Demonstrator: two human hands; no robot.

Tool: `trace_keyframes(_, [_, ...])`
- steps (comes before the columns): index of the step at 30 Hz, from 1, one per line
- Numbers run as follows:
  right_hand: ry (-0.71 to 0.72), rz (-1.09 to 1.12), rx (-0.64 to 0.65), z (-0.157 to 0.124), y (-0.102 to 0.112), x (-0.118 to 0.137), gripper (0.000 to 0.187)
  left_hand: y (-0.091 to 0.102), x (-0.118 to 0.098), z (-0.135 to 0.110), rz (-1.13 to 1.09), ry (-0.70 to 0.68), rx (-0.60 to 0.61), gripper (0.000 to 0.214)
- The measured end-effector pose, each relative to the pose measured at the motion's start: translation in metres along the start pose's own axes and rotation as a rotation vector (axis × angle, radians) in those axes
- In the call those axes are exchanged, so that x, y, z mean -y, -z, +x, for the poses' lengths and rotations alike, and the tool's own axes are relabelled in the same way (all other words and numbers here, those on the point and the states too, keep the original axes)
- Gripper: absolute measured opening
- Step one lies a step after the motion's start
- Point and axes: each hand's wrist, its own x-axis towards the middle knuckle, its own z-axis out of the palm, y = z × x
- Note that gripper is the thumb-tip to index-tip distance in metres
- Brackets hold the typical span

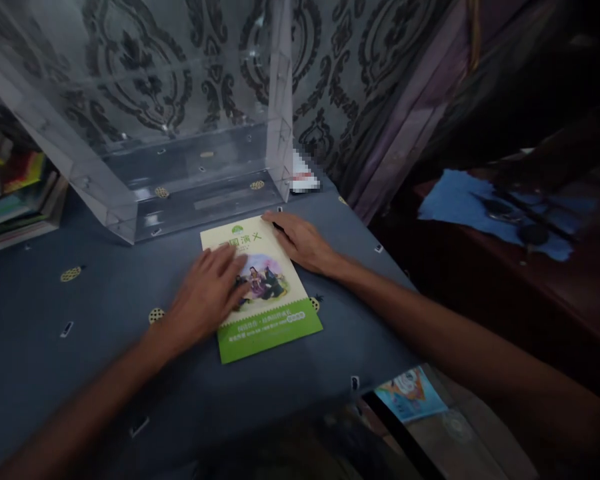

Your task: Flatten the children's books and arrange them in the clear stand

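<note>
A thin book (273,303) with a pale yellow and green cover lies flat on the blue cloth of the table (80,313). My left hand (207,293) rests on the book's left half, fingers stretched flat across the cover. At the book's upper right edge lies my right hand (300,241), its fingers extended along that edge and touching it. Neither hand holds anything.
A clear plastic box (180,120) stands just behind the book, open side facing me. A stack of books (17,193) sits at the far left. A dark wooden surface with a blue cloth (480,203) lies to the right. The table's front right corner is near the book.
</note>
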Motion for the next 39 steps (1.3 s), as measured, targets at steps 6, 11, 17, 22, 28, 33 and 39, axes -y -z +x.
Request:
trace_keyframes(6, [-0.009,0.0,-0.012,0.0,-0.001,0.001,0.042,0.002,-0.051,-0.014,-0.01,-0.251,0.142,0.071])
trace_keyframes(11, [0.036,0.017,-0.025,-0.002,-0.001,-0.003,0.042,-0.004,-0.056,-0.015,0.045,-0.207,0.133,0.063])
trace_keyframes(17, [0.045,0.105,-0.021,-0.001,0.002,-0.004,0.044,-0.008,-0.053,-0.012,0.04,-0.168,0.097,0.058])
trace_keyframes(22, [-0.001,0.209,0.001,0.002,0.006,-0.004,0.045,0.002,-0.051,-0.004,0.023,-0.174,0.135,0.058])
trace_keyframes(28, [-0.036,0.374,-0.042,0.006,0.005,-0.006,0.042,0.004,-0.014,0.036,-0.104,-0.135,0.12,0.046])
trace_keyframes(33, [-0.088,0.458,-0.056,0.008,0.005,-0.006,0.044,-0.019,0.027,0.08,-0.179,-0.044,-0.023,0.032])
trace_keyframes(39, [-0.07,0.411,-0.082,0.008,0.008,-0.004,0.044,-0.025,0.025,0.086,-0.173,-0.061,-0.07,0.037])
